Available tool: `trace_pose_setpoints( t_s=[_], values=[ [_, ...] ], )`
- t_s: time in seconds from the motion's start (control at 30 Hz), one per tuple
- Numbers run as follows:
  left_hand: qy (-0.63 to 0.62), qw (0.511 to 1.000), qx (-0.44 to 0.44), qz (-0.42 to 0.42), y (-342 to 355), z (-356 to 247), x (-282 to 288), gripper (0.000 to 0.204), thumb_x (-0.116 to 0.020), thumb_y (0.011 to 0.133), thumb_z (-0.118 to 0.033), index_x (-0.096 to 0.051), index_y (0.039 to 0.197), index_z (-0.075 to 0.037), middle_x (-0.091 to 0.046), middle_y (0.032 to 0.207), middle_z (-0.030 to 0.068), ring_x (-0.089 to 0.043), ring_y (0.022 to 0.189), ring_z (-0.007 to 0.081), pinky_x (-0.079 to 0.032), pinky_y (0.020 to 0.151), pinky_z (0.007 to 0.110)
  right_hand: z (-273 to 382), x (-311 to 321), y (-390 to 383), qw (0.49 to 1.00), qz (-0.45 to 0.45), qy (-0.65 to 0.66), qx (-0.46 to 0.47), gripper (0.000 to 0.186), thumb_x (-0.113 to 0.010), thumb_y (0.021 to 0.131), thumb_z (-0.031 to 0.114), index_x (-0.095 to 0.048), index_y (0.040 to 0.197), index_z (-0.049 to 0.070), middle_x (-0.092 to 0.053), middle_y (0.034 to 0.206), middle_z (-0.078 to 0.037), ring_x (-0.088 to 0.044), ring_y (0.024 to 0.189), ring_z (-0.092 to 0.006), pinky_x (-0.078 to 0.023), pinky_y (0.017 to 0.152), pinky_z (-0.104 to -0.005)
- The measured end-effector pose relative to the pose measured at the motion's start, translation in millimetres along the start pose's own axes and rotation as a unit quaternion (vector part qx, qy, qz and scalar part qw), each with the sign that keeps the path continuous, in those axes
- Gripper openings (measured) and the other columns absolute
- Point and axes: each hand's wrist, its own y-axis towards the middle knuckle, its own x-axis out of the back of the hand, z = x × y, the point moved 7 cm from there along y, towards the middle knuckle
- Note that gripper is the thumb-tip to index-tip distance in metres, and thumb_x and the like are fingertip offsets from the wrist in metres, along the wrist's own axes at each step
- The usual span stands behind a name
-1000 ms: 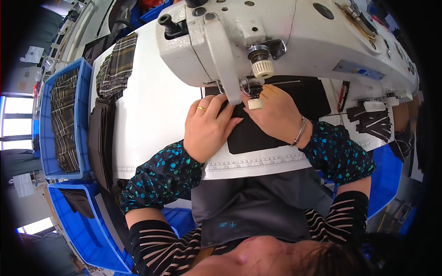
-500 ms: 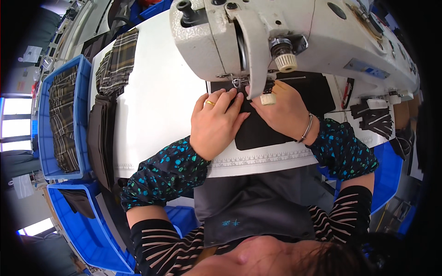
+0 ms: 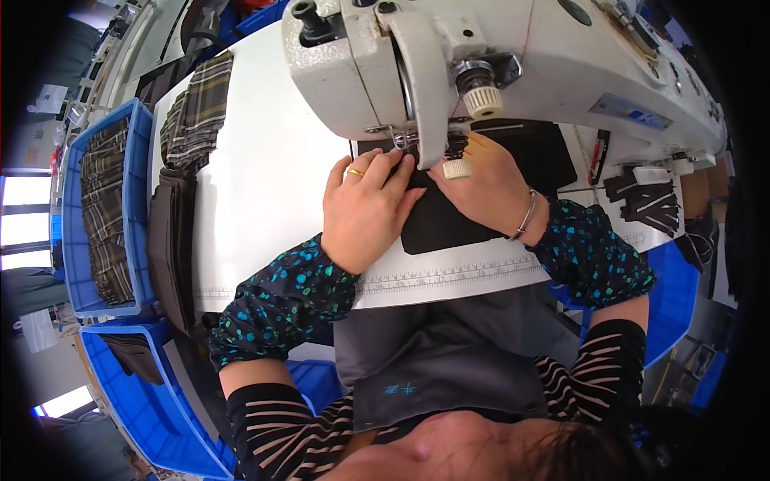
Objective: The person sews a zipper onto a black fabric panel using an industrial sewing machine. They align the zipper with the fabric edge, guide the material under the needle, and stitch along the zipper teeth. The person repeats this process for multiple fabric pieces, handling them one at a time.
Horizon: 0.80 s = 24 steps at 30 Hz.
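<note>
Black fabric piece (image 3: 449,228): one, flat on the white table (image 3: 265,200), its far edge under the head of the sewing machine (image 3: 497,56); both hands rest on it.
Left hand (image 3: 365,212): one, palm down, fingers stretched and close together, pressing the fabric flat; fingertips reach to just beside the needle area. It grips nothing. One gold ring (image 3: 354,171) on a finger.
Right hand (image 3: 485,188): one, palm down on the fabric just right of the needle area, fingers partly hidden by the machine head; whether they pinch the cloth cannot be told. One pale cap (image 3: 456,168) on a fingertip, one thin bracelet (image 3: 525,215) at the wrist.
Sewing machine: one, white, spanning the far side of the table above both hands.
Ruler strip (image 3: 449,272): one, printed along the near table edge, below the fabric.
Blue bins: two on the left; the upper bin (image 3: 72,232) holds plaid cloth, the lower bin (image 3: 136,401) a dark piece.
Cloth stacks on table: two at the left edge, one plaid stack (image 3: 196,108), one dark stack (image 3: 170,240), touching each other, well apart from the hands.
Cut dark pieces (image 3: 646,200): a small pile at the right; count cannot be told.
</note>
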Motion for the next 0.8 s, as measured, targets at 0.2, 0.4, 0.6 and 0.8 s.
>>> trace_pose_setpoints(
  t_s=[0.2, 0.4, 0.6, 0.8],
  values=[
    [0.000, 1.000, 0.007, 0.000, 1, 1, -1, 0.041, -0.075, 0.094, -0.035, -0.075, 0.126, -0.010, -0.068, 0.122, 0.0030, -0.063, 0.122, 0.0241, -0.048, 0.104, 0.049, -1, 0, 0, 1.000, 0.000, -0.006, -0.004, 0.017, -0.069, 0.087, 0.015, -0.075, 0.096, 0.002, -0.074, 0.108, -0.012, -0.069, 0.118, -0.0326, -0.054, 0.097, -0.0414],
    [0.003, 1.000, 0.004, -0.005, 1, 1, 1, 0.041, -0.075, 0.094, -0.035, -0.075, 0.126, -0.009, -0.068, 0.121, 0.0030, -0.063, 0.121, 0.0241, -0.048, 0.103, 0.049, -1, -3, 0, 1.000, 0.007, -0.010, -0.004, 0.020, -0.069, 0.087, 0.015, -0.075, 0.100, 0.001, -0.074, 0.107, -0.012, -0.069, 0.118, -0.0325, -0.054, 0.098, -0.0415],
    [0.006, 1.000, 0.006, 0.002, 3, 3, -1, 0.042, -0.075, 0.094, -0.035, -0.075, 0.126, -0.009, -0.068, 0.121, 0.0031, -0.063, 0.122, 0.0244, -0.049, 0.103, 0.049, -4, -4, 0, 1.000, 0.016, -0.023, -0.001, 0.022, -0.068, 0.087, 0.017, -0.075, 0.101, 0.001, -0.074, 0.109, -0.013, -0.069, 0.118, -0.0317, -0.054, 0.098, -0.0408],
    [0.012, 1.000, 0.003, 0.023, 4, 1, -6, 0.043, -0.075, 0.093, -0.038, -0.074, 0.124, -0.008, -0.068, 0.122, 0.0042, -0.064, 0.123, 0.0254, -0.050, 0.103, 0.050, 7, 68, -13, 0.999, 0.012, -0.042, 0.025, 0.023, -0.077, 0.086, 0.019, -0.075, 0.102, 0.003, -0.072, 0.097, -0.007, -0.072, 0.090, -0.0251, -0.057, 0.078, -0.0360]
  ],
)
